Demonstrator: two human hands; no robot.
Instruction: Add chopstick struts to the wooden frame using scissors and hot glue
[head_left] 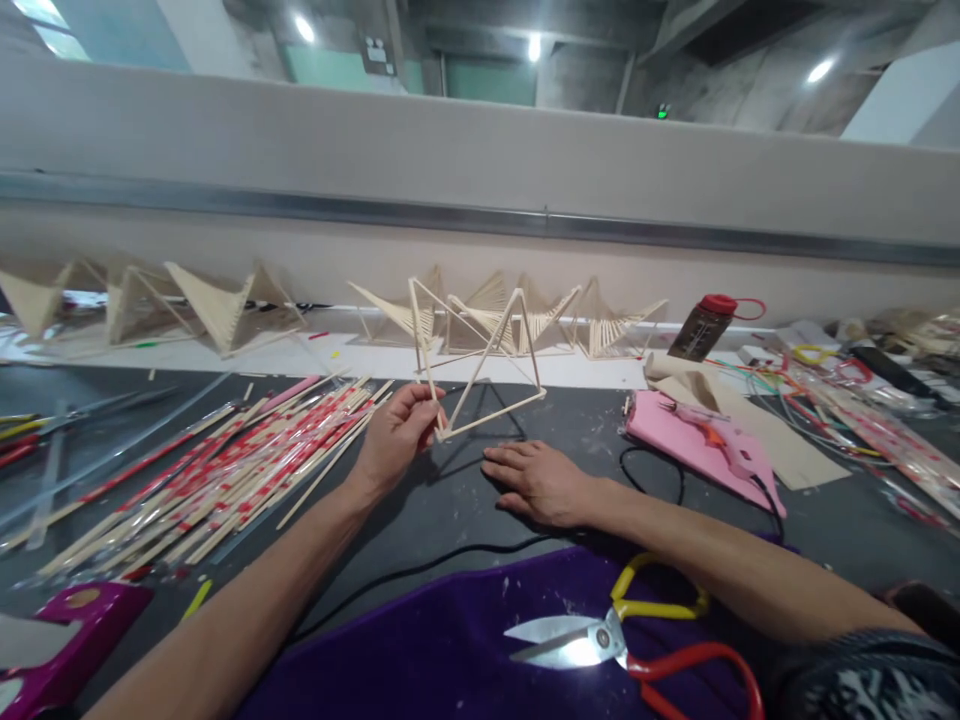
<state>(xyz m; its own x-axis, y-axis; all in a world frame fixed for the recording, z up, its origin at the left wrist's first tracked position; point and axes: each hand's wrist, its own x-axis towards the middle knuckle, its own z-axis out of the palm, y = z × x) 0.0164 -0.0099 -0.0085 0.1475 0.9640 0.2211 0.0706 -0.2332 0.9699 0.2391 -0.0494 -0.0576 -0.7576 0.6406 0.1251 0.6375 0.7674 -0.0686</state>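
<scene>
My left hand (409,425) pinches a lower corner of a wooden stick frame (491,415), an open shape of thin sticks joined at angles. The frame is tilted up over the dark table. To its right my right hand (544,483) lies flat on the tabletop, fingers stretched out and holding nothing. Scissors (604,636) with one yellow and one red handle lie with parted blades on a purple cloth (420,650) nearer to me. A pink hot glue gun (720,440) rests on a pink pad (667,430) to the right.
Bundles of red-marked wooden sticks (247,465) cover the left side. Finished-looking stick models (225,305) line the white ledge at the back. A red-capped bottle (703,328) stands there too. A black cord (420,567) crosses the table. A magenta object (97,625) sits front left.
</scene>
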